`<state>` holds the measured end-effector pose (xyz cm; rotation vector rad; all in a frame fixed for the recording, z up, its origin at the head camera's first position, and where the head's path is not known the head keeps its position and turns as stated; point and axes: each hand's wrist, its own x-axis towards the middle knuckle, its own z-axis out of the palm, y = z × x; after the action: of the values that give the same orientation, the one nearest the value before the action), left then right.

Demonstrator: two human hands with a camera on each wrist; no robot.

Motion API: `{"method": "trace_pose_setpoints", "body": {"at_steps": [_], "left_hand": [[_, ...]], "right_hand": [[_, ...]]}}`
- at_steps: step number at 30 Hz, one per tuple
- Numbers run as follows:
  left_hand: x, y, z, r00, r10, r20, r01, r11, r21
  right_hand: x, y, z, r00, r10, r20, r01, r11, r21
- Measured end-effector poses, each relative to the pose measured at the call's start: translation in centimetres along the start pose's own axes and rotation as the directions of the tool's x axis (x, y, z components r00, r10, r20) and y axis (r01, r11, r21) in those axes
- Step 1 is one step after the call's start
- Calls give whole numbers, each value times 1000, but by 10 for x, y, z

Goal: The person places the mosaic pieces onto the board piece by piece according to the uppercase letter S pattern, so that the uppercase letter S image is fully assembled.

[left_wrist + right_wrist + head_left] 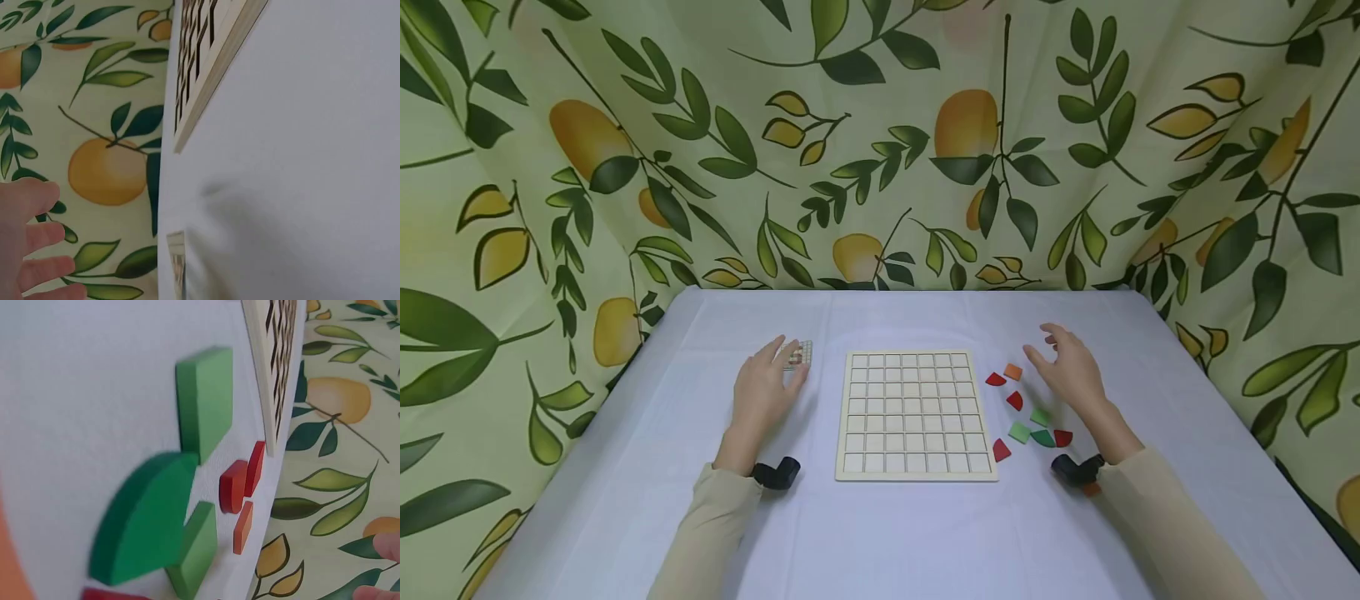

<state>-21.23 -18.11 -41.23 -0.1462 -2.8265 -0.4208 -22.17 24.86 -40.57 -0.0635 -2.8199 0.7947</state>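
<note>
In the head view a wooden grid board [917, 417] lies flat on the white table, its square cells bare. My left hand [763, 390] hovers left of it with relaxed, spread fingers, partly over a small patterned card [806, 353]. On the right, my right hand [1070, 371] is raised above the table with fingers loosely bent, holding nothing. Between board and right hand lie several pieces: an orange square [1013, 372], red wedges [1015, 401], light green squares [1019, 432] and a dark green wedge [1042, 438]. The right wrist view shows the dark green wedge [147, 519] close up.
Another orange piece [1092, 490] lies partly hidden beneath the right wrist. A black wrist device sits on each wrist. Behind the far edge of the white table [910, 533] hangs a curtain [880, 150] printed with leaves and fruit, which also runs along both sides.
</note>
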Motion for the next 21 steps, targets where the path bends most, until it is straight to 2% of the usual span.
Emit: {"method": "trace_pose_setpoints", "body": {"at_steps": [4,11,14,18,21], "left_hand": [[-8,6,3,999,35,-4,-35,997,-72],[-17,17,5,992,108,66,-99,986,-134],[-21,22,7,986,143,87,-129,981,-142],[-28,29,9,971,208,121,-188,970,-155],[-35,33,11,949,270,163,-245,957,-158]], "right_hand": [[-6,0,1,1000,22,9,-22,999,47],[-13,5,5,997,5,76,-12,996,88],[-17,6,8,995,34,96,-43,995,95],[-21,7,11,982,88,168,-108,988,114],[-23,7,12,961,126,246,-161,978,129]]}}
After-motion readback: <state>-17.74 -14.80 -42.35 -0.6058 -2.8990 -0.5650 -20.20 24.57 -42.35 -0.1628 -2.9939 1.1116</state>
